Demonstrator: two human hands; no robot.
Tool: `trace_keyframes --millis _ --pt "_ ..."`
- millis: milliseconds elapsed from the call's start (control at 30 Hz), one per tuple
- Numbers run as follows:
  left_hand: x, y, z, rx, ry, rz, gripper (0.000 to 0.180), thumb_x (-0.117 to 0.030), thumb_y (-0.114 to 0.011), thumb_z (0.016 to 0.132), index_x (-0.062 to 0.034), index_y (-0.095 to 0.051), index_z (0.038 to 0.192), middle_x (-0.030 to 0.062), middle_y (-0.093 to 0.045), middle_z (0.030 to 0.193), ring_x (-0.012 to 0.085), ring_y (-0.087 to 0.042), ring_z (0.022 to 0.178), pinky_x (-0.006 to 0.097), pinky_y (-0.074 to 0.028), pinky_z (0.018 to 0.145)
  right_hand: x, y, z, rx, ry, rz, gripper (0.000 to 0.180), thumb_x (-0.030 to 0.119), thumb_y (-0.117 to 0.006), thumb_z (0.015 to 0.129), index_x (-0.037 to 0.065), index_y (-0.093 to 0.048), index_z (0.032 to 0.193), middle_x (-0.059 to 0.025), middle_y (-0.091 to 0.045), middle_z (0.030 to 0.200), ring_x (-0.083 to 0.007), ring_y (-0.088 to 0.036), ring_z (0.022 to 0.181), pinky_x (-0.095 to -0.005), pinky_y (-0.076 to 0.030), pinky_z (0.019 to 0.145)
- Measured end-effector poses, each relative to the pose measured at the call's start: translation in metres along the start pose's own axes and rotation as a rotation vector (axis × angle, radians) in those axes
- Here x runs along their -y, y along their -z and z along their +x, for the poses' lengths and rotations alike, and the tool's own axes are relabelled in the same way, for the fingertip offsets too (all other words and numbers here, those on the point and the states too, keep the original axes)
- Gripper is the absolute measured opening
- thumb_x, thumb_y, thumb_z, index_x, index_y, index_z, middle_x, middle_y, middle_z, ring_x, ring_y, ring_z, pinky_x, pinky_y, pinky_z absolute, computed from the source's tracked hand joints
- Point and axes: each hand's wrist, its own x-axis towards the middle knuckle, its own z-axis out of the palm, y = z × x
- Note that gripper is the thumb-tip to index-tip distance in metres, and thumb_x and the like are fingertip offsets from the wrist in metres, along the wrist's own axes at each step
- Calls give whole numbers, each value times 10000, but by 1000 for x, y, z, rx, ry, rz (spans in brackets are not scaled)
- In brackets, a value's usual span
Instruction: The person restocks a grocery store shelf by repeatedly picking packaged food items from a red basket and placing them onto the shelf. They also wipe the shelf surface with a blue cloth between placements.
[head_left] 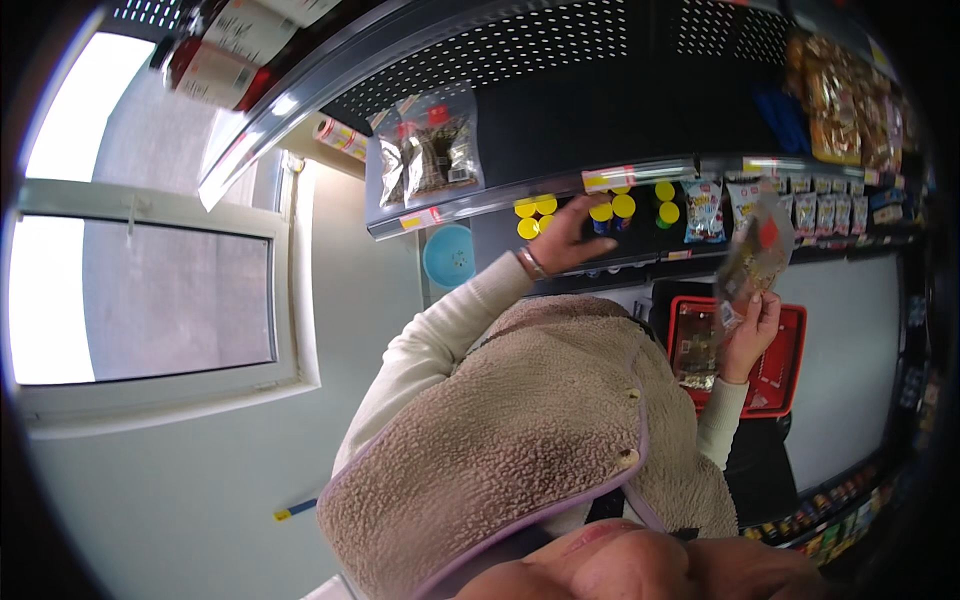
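Note:
My right hand [757, 335] grips the lower end of a clear plastic packet [752, 262] with a red mark and dark contents. The packet stands up from my fingers, slightly blurred, above a red basket [790, 375]. My left hand [572, 240] is at the shelf edge, thumb stretched out to the right and fingers reaching toward several small yellow-lidded containers [535, 215]. Nothing shows in its grasp, and it partly covers the containers behind it. On the upper shelf, left of that hand, similar clear packets [425, 150] with red marks stand together.
Inside the basket lie more packets [697, 350]. Snack bags [704, 210] line the lower shelf [490, 235] to the right, and brown packages [838, 110] fill the upper right. A blue basin [449, 256] sits left of the lower shelf. Bottles [215, 75] stand at upper left, near a window [150, 300].

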Motion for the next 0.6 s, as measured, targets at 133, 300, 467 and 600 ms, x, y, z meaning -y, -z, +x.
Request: trace_keyframes --millis 133,300,467,600 --pt "-13 -8 5 64 29 -577 713 -234 -789 854 16 -428 1416 186 -521 1394 263 -498 1303 411 -397 1101 76 -67 5 222 -131 382 137 86 -493 1036 11 -560 1130 -59 -645 1096 -158 -627 1026 -312 -500 920" --pt "-4 27 -11 -90 153 -786 425 -47 -693 914 -10 -539 1309 46 -638 1209 123 -594 1084 297 -495 963 126 -160 -4 435 -163 582 135 120 -522 1031 28 -567 1119 -59 -675 1025 -107 -621 953 -248 -476 851" --pt "23 96 -28 -432 42 -697 232 -4 -700 895 -24 -629 1115 -7 -668 974 71 -619 893 237 -522 802 134 -232 1 641 -40 342 113 54 -566 993 20 -602 1095 -41 -678 1028 -98 -636 948 -241 -492 855" --pt "42 169 -31 -614 -1 -632 275 -1 -722 880 11 -610 1131 22 -681 988 92 -639 884 245 -543 802 132 -310 16 813 83 192 94 20 -602 962 13 -617 1054 -52 -699 968 -106 -671 893 -246 -531 784"
